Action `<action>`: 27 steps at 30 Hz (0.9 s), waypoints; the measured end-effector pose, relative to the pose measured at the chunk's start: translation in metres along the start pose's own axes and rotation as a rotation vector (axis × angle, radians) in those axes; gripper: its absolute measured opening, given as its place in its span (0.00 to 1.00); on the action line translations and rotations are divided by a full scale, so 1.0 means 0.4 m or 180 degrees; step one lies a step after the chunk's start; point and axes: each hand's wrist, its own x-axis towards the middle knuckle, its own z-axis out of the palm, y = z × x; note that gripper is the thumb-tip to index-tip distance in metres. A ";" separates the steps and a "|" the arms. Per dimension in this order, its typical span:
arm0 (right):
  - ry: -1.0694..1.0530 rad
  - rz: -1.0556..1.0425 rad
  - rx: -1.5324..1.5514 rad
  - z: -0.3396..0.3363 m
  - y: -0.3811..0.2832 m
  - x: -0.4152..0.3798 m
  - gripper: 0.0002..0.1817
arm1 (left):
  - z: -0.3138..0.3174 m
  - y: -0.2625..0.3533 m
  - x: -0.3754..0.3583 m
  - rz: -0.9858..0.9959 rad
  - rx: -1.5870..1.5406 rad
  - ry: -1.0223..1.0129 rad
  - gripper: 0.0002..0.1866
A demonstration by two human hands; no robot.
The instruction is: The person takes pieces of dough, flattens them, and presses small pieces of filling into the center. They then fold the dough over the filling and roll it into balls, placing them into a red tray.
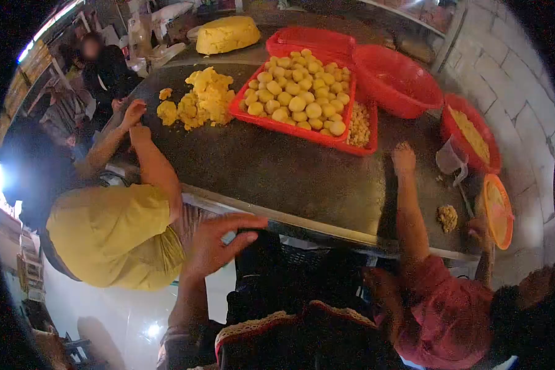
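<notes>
My left hand (222, 243) is raised in front of the table's near edge, palm sideways, fingers stretched out and thumb apart, holding nothing. A dim, skin-toned shape (383, 288) beside the person in red may be my right hand; its fingers cannot be made out. Beyond my left hand is the dark tabletop (259, 166). Round yellow dough balls (299, 89) fill a red tray (277, 127) there. Left of the tray lies a crumbly heap of yellow dough (206, 98), and a large dough block (228, 35) is behind it.
A person in yellow (111, 234) sits at left; one in red (444, 314) works at right, hand on the table. Another person (102, 71) is far left. Red basins (398, 80), a clear jug (451, 159), an orange-rimmed container (498, 209) and a brown clump (447, 217) are at right.
</notes>
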 end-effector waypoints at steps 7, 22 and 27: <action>-0.0331 0.0685 0.2594 -0.121 -0.129 0.047 0.06 | 0.067 0.006 0.158 0.0606 0.0227 0.0188 0.12; -0.0682 0.1860 0.4459 -0.549 -0.405 -0.002 0.16 | 0.089 -0.268 0.482 -0.0824 -0.2122 0.1398 0.18; -0.0255 0.1599 0.3581 -0.408 -0.379 0.055 0.14 | 0.118 -0.303 0.536 -0.0926 -0.2529 0.1817 0.19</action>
